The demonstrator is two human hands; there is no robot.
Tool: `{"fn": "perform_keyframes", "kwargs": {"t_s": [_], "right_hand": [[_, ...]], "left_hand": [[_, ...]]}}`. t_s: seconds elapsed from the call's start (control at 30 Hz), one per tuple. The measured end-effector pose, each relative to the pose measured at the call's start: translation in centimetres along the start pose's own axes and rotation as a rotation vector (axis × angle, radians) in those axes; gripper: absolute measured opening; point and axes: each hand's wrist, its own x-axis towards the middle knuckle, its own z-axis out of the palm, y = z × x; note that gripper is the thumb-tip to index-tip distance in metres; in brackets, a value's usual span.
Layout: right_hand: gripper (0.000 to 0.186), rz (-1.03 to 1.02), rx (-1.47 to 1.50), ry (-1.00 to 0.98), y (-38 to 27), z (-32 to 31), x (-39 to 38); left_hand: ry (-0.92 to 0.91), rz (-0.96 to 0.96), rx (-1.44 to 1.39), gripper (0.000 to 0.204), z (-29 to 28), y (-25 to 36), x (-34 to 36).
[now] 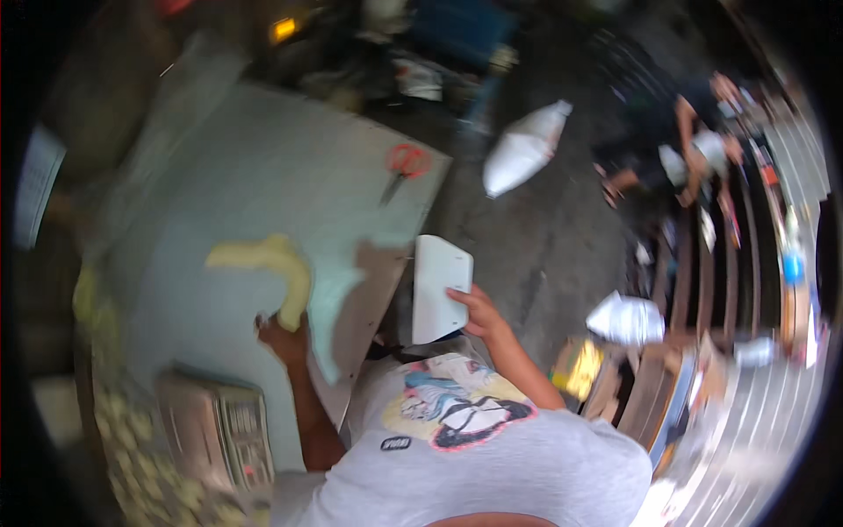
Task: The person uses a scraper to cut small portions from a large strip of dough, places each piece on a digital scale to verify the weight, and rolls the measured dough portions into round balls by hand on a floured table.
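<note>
My left hand [285, 341] is over the grey-green table, fingers closed at the lower end of a pale yellow curved strip [294, 285]. The strip bends like a hook and its far end lies toward the left; its material is too blurred to tell. Beyond the table's right edge, my right hand [477, 311] grips a flat white rectangular piece [442, 285] by its right side, thumb on its face. Small dark marks run along that side of the piece. Red-handled scissors [408, 164] rest near the table's far right corner.
A brownish box-like object [206, 426] stands at the table's near left. Many pale yellow pieces [140, 461] lie beyond it. White sacks [527, 149] sit on the dark floor. Two people [698, 140] are at the far right, near slatted wooden benches [707, 277].
</note>
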Motion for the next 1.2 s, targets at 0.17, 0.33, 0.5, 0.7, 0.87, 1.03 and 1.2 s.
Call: {"fn": "perform_keyframes", "kwargs": {"t_s": [0.17,0.33,0.5,0.7,0.87,1.03,1.2], "right_hand": [[0.038,-0.109,-0.669,0.068,2.1,4.2,5.3],[0.029,-0.652,-1.48,-0.456,2.4,18.9,7.9],[0.023,-0.68,-2.011,-0.61,10.4,27.1,11.5],[0.022,-0.569,-2.046,-0.826,17.4,25.7,14.4],[0.04,-0.406,-1.508,-0.756,18.4,24.2,22.7],[0.047,0.094,-0.876,-0.647,12.7,21.7,18.7],[0.044,-0.076,-1.057,-0.57,7.5,20.7,20.7]], "left_hand": [[-0.102,-0.228,-0.15,0.091,-2.6,3.5,-1.2],[0.058,-0.256,-0.099,0.077,-0.3,1.8,-3.1],[-0.042,-0.388,-0.161,0.062,0.2,0.2,-3.2],[0.123,-0.427,-0.132,0.063,0.6,-1.3,-5.3],[-0.022,-0.912,-0.502,0.077,-9.5,-5.0,-0.5],[0.227,-1.187,0.131,0.082,-22.5,-17.7,-5.7],[0.595,-0.777,0.377,0.063,-15.7,-11.8,-1.3]]}}
